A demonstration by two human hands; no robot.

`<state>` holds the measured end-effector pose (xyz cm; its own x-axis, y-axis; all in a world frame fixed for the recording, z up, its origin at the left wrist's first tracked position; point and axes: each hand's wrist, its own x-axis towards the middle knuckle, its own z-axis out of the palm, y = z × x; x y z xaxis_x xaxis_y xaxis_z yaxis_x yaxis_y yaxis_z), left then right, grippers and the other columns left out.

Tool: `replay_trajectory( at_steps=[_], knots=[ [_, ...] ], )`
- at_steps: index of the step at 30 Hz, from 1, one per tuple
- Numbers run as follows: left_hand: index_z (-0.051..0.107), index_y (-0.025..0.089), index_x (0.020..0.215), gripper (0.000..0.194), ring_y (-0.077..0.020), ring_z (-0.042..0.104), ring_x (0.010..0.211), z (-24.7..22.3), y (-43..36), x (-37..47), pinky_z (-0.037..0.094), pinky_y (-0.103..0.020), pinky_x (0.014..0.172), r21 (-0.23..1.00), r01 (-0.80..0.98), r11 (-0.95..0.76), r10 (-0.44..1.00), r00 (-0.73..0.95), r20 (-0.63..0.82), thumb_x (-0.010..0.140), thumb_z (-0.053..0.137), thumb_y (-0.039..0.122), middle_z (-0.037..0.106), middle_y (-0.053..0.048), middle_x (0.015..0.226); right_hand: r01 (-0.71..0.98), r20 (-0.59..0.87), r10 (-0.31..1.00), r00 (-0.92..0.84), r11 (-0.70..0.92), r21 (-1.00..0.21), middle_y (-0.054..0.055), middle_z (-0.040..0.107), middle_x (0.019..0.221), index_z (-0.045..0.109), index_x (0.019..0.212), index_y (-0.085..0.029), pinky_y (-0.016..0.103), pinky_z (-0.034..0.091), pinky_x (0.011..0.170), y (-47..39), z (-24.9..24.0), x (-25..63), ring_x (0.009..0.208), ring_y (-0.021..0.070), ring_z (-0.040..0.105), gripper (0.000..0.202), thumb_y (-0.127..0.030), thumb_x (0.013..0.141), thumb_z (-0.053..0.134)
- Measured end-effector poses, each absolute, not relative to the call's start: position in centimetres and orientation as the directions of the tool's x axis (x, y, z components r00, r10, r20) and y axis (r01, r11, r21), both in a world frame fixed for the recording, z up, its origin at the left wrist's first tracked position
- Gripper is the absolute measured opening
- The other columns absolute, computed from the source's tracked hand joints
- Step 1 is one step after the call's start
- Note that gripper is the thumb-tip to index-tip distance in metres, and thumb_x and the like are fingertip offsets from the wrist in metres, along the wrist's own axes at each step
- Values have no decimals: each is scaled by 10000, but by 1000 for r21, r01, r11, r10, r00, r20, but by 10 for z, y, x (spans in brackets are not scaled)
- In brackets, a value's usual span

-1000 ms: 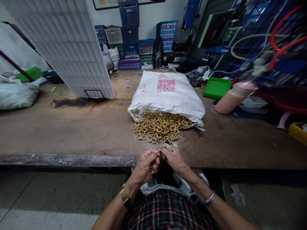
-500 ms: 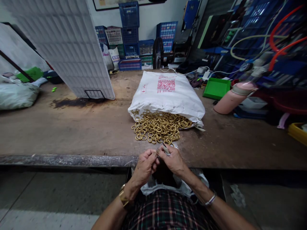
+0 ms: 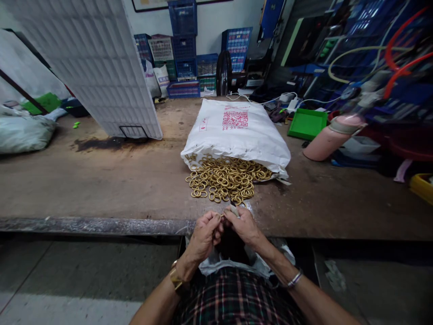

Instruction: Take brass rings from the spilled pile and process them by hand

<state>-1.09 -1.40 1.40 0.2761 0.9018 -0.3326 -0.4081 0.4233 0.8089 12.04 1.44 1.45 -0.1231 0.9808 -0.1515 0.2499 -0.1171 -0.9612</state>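
My left hand (image 3: 205, 231) is closed in a pinch on a small gold-coloured ring (image 3: 222, 215), mostly hidden by the fingertips. My right hand (image 3: 244, 225) is wrapped round a small knife (image 3: 234, 209) with a pale grip and a dark tip pointing up and away. Its fingertips meet the ring from the right side. Both hands are just over the table's near edge. Beyond them a heap of gold-coloured rings (image 3: 223, 178) spills from the open mouth of a white woven sack (image 3: 216, 135) with red print, lying on its side.
The brown wooden table (image 3: 101, 185) stretches across the view. A ribbed white panel (image 3: 101, 67) leans at left. At right are a green tray (image 3: 307, 124), a pink bottle (image 3: 328, 140) and a yellow tray (image 3: 421, 189). Blue crates (image 3: 184, 45) and a black fan (image 3: 223, 74) stand behind.
My right hand has turned slightly, and the knife's tip has shifted a little. A sliver of the ring now shows between my fingertips. The sack and heap stay put.
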Motion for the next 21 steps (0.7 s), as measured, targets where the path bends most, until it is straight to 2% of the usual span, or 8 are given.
replay_trajectory(
  at_steps=[5, 9, 12, 16, 21],
  knots=[
    [472, 154, 753, 320, -23, 322, 409, 14, -12, -11, 210, -155, 378, 785, -439, 437, 897, 278, -344, 750, 600, 447, 468, 50, 576, 351, -119, 988, -95, -78, -933, -40, 443, 521, 453, 582, -196, 221, 316, 500, 14, 12, 124, 498, 99, 399, 269, -384, 768, 404],
    [465, 160, 743, 321, -23, 324, 405, 16, -11, -10, 205, -153, 371, 789, -458, 411, 911, 248, -330, 735, 614, 444, 474, 51, 582, 547, 35, 989, -141, 107, -830, -43, 407, 520, 427, 592, -205, 219, 287, 501, 11, 9, 127, 501, 103, 383, 258, -337, 807, 374],
    [464, 160, 741, 325, -22, 328, 409, 16, -11, -9, 202, -148, 371, 809, -439, 391, 919, 228, -321, 736, 611, 450, 479, 51, 587, 638, 87, 963, -257, 237, -733, -28, 460, 544, 454, 636, -205, 223, 287, 523, 7, 7, 127, 516, 110, 411, 182, -241, 797, 378],
    [455, 164, 720, 347, -18, 306, 396, 16, -12, -8, 208, -151, 374, 852, -383, 357, 933, 201, -300, 740, 594, 482, 465, 61, 568, 704, 81, 938, -337, 308, -640, 2, 554, 603, 507, 723, -200, 226, 299, 551, 5, 9, 127, 563, 126, 474, 145, -133, 744, 380],
    [450, 167, 709, 380, -19, 305, 389, 14, -11, -7, 209, -154, 376, 887, -320, 332, 942, 166, -293, 726, 587, 521, 454, 68, 547, 798, 13, 943, -331, 288, -529, 35, 619, 690, 550, 810, -187, 235, 294, 563, 4, 15, 125, 620, 144, 527, 196, -116, 746, 379]
  ],
)
